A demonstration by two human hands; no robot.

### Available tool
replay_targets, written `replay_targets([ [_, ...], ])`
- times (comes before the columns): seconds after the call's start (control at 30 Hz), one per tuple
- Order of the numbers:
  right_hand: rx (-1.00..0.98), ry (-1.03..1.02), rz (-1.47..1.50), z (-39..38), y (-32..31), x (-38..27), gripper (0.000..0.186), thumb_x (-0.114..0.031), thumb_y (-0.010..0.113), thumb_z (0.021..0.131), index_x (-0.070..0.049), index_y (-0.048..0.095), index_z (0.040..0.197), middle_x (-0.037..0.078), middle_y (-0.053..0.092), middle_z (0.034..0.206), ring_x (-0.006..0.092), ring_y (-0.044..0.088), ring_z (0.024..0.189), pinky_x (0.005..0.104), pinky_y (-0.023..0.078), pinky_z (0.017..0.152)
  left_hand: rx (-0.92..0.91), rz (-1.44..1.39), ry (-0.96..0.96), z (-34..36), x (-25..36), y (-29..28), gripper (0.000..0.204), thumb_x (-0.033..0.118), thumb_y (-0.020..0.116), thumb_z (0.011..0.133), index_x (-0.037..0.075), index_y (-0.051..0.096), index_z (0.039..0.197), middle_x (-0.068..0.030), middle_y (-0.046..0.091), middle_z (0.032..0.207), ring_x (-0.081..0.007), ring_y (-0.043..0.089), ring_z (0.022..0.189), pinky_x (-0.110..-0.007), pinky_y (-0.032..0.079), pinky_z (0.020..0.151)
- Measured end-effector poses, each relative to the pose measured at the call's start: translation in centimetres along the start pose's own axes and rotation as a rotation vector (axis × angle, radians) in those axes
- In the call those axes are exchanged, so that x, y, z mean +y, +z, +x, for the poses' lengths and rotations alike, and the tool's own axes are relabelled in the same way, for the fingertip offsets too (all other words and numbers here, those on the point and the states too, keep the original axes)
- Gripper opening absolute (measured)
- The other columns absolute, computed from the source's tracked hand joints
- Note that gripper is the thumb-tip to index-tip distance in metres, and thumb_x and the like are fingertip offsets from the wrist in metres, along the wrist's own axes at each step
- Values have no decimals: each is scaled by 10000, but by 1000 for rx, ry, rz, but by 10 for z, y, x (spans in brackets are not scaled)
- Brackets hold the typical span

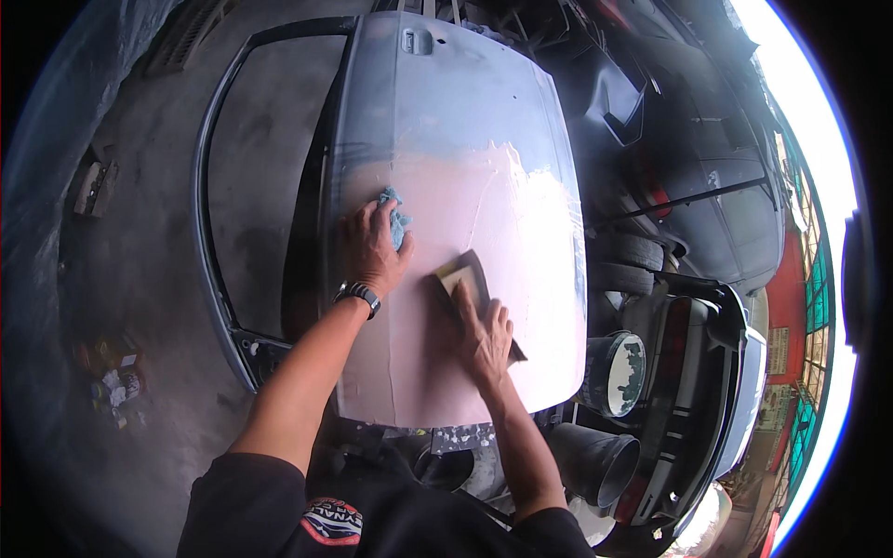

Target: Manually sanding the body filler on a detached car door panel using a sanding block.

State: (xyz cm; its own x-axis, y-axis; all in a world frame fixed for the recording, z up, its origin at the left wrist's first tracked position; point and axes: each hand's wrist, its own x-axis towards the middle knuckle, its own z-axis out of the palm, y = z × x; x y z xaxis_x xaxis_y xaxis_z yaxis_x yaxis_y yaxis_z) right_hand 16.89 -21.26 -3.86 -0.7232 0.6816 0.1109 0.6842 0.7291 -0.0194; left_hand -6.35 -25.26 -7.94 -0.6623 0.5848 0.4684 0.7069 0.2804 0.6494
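Grey floor [167,279] spreads to the left of a car door panel [446,102], which lies flat with pink filler [433,195] over its lower part. On that filler, the right hand [486,342] has its grip pressed onto a tan-and-dark flat block [459,277], index finger stretched along it. The left hand [376,249] pinches a crumpled blue cloth [398,223] under bent fingers, near the panel's left edge. A strip of filler separates the hands; more bare panel reaches up from them to the handle recess [418,42]. Rightward, a wide bright stretch runs from the block to the panel's right edge. The right forearm crosses the lower edge.

Past the left edge, the window frame [208,177] surrounds an opening. To the right stand a white-smeared bucket [597,370], a black bucket [588,458], two tyres [633,249] and a dark car [721,223].
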Motion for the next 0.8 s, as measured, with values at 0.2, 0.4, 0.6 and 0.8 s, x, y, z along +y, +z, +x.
replay_targets([
  [0.2, 70, 162, -12, 177, 8, 29, 598, -443, 608, 970, -202, 480, 1503, 201, 525, 1191, 380, 534, 1101, 494, 434, 894, -12, -5, -2, -2, 7, 19, 554, 213, 717, 847, 122, 507, 1351, -157, 539, 1315, -371, 495, 1201, -502, 374, 1043],
  [0.4, 115, 48, 54, 76, 15, -2, 614, -374, 644, 959, -262, 452, 1532, 303, 548, 1194, 465, 564, 1042, 549, 461, 831, -16, -51, 2, 1, -8, 13, 566, 228, 722, 840, 119, 507, 1352, -155, 539, 1318, -368, 500, 1201, -493, 374, 1044],
  [0.6, 1, -20, 23, 22, -5, -3, 639, -335, 634, 959, -233, 424, 1555, 268, 542, 1110, 440, 560, 1003, 526, 452, 815, -17, -7, -4, -6, 1, 5, 553, 239, 725, 840, 121, 523, 1341, -158, 544, 1308, -367, 503, 1197, -493, 377, 1040],
  [0.8, 100, 91, 37, 174, 6, 45, 568, -406, 634, 964, -219, 491, 1480, 222, 537, 1154, 401, 556, 1031, 513, 479, 830, -74, -8, 17, -1, 16, 8, 555, 233, 727, 838, 118, 521, 1342, -163, 537, 1308, -378, 494, 1204, -493, 383, 1041],
])
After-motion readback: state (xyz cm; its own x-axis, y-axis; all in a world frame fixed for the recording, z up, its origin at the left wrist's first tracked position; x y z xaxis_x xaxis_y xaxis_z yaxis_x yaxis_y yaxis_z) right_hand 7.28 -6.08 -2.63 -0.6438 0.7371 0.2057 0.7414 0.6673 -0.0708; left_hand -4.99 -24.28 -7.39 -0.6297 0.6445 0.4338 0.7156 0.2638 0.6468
